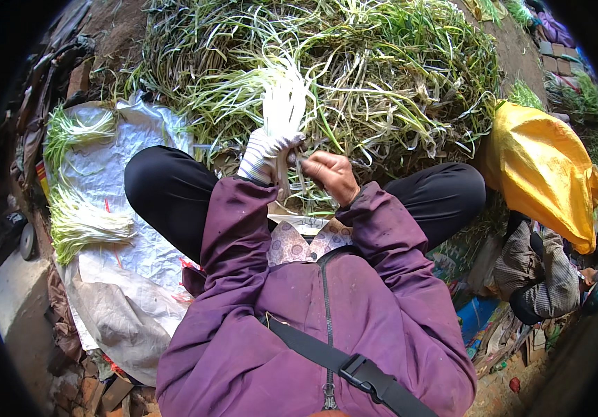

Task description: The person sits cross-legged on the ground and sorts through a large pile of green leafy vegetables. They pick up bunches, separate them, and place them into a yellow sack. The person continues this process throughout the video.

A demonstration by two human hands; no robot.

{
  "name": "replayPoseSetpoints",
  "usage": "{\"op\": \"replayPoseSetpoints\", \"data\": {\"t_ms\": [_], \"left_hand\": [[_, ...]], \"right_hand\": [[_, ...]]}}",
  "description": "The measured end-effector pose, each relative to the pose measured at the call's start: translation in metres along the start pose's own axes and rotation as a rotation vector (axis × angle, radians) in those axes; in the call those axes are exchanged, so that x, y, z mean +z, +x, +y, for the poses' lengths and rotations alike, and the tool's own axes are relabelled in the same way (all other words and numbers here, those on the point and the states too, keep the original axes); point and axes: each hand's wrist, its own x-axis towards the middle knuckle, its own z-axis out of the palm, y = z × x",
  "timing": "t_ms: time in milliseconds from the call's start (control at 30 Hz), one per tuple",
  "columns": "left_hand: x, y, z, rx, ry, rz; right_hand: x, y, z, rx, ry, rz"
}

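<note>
In my left hand (263, 154), covered by a striped white glove, is a bunch of pale, blanched chive-like stalks (284, 101). Their leafy tips fan out away from me. Below the glove, the limp lower ends hang over my lap. My bare right hand (334, 176) is beside them, its thumb and bent fingers pinching thin strands at the lower ends; the fingertips are partly hidden. Beyond both hands spreads a large heap of loose green and withered leaves (398, 88).
On the left, two sorted bundles, an upper one (82, 130) and a lower one (93, 221), lie on a pale plastic sheet (106, 177). A yellow woven sack (538, 156) stands by my right knee. Another person (544, 271) sits beyond it, among more greens.
</note>
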Motion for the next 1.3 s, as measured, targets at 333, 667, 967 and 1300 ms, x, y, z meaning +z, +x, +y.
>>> {"op": "replayPoseSetpoints", "data": {"t_ms": [333,667,967,1300], "left_hand": [[0.000,0.002,-0.005,0.076,-0.115,-0.014],[0.001,0.006,-0.003,0.068,0.004,-0.066],[0.001,-0.002,-0.005,0.052,0.130,-0.005],[0.010,0.004,-0.012,0.146,0.213,0.078]], "right_hand": [[-0.012,0.003,-0.003,0.012,0.134,0.190],[-0.001,0.007,0.011,-0.102,0.057,-0.135],[0.012,0.004,0.032,-0.353,-0.537,0.097],[-0.011,-0.010,0.018,-0.349,-0.652,0.219]]}}
